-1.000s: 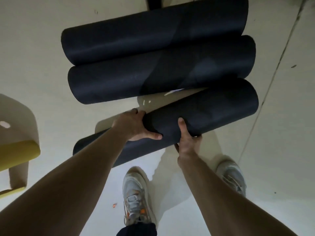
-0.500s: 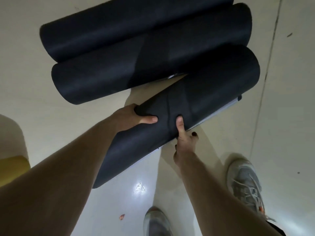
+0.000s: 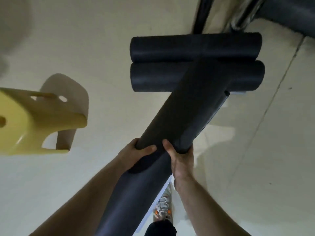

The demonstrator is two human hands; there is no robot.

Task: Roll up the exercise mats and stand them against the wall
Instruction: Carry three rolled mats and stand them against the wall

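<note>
I hold a rolled black exercise mat lifted off the floor, its length running from near my body up and away toward the right. My left hand grips it from the left side with the thumb over the top. My right hand grips it from the right, fingers wrapped under. Its far end overlaps two other rolled black mats that lie side by side on the pale floor: the nearer mat and the farther mat.
A yellow plastic stool stands on the floor at the left. Dark metal equipment legs and a chrome tube are at the top right behind the mats. My shoe shows below the held mat. A floor seam runs along the right.
The held mat has swung from lying across my view to pointing lengthwise away from me and is raised higher. The view has pulled back, so the two floor mats look farther and the stool has come into sight.
</note>
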